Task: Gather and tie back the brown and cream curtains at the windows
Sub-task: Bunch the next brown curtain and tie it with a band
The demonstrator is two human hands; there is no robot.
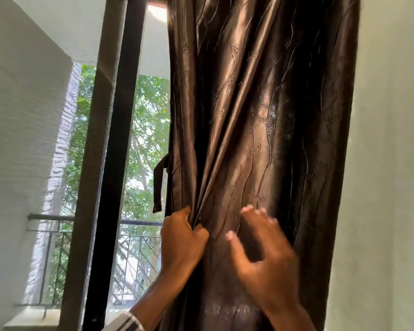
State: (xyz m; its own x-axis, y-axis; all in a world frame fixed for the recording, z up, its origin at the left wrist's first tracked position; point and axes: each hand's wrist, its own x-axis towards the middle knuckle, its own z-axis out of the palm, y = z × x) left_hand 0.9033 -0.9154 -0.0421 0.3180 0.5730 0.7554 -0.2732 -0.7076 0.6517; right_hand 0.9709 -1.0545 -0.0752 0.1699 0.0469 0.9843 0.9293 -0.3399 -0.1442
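Head view: left hand (pixel 183 237) grips one brown curtain (pixel 261 115)

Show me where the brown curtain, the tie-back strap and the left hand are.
brown curtain (pixel 261 103): head view, on the embroidered folds at mid-height.
tie-back strap (pixel 158 185): head view, on the dangling dark strip by the curtain's left edge.
left hand (pixel 183 237): head view, on its back.

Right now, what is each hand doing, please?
Left hand: grips folds of the brown curtain.
Right hand: open, fingers spread, holding nothing.
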